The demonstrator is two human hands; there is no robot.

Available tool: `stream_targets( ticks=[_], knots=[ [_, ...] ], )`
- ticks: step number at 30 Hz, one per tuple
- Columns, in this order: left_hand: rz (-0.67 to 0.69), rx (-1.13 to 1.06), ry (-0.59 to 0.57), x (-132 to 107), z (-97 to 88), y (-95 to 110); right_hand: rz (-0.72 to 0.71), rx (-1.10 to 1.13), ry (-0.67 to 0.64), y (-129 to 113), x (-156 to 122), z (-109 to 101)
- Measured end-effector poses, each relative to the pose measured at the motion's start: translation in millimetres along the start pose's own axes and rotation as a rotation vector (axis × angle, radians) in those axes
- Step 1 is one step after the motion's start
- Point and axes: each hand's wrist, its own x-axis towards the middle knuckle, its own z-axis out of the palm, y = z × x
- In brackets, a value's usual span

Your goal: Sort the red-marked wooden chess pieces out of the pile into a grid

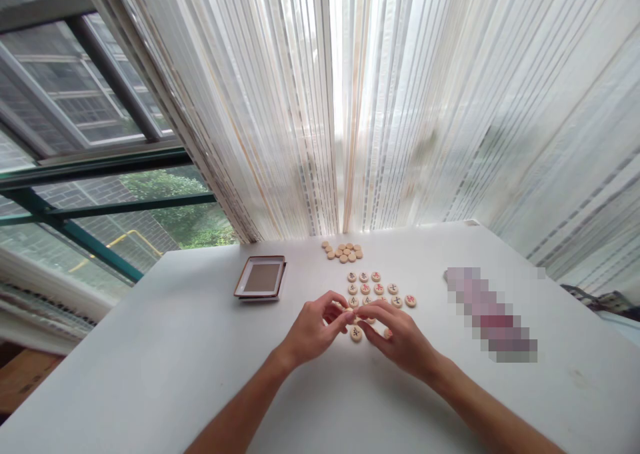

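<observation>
My left hand (pixel 317 325) and my right hand (pixel 401 337) meet at the near part of a layout of round wooden xiangqi pieces. Their fingertips pinch together around one pale xiangqi piece (pixel 349 311), mostly hidden by the fingers. Just below the fingertips lies a piece with a dark character (pixel 355 334). Beyond the hands, pieces with red or black characters lie face up in rows, among them a red one (pixel 411 301) at the right end and a black one (pixel 352 277) at the far left. My right hand partly covers several pieces.
Farther back, a loose cluster of blank-looking pieces (pixel 347 250) lies near the curtain (pixel 320 107). A shallow rectangular box (pixel 260 295) with a brown rim sits left on the white table (pixel 165 347). A pixelated pinkish object (pixel 493 317) lies on the right.
</observation>
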Motion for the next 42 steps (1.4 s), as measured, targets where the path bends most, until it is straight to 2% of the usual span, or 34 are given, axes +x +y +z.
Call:
stream_targets(
  ticks=[5, 9, 16, 28, 33, 42],
  knots=[
    [-0.045, -0.043, 0.061, 22.1, -15.7, -7.8, 0.045, -0.064, 0.095, 6.2, 4.5, -15.3],
    [-0.095, -0.045, 0.078, 40.1, -24.5, -19.2, 0.103, -0.093, 0.122, 8.5, 7.1, -19.4],
    [-0.108, -0.049, 0.041, 50.7, -26.1, -33.8, 0.084, -0.096, 0.110, 8.6, 7.3, -17.8],
    [-0.033, 0.062, 0.147, 73.8, -27.9, -58.2, 0.134, -0.092, 0.104, 12.3, 6.7, -21.5],
    [-0.054, 0.105, 0.122, 76.2, -27.1, -67.1, 0.167, -0.118, 0.091, 15.5, 5.6, -20.7],
    [0.006, 0.230, 0.123, 69.5, -22.0, -67.0, 0.125, -0.136, 0.082, 15.9, 3.8, -21.2]
  ],
)
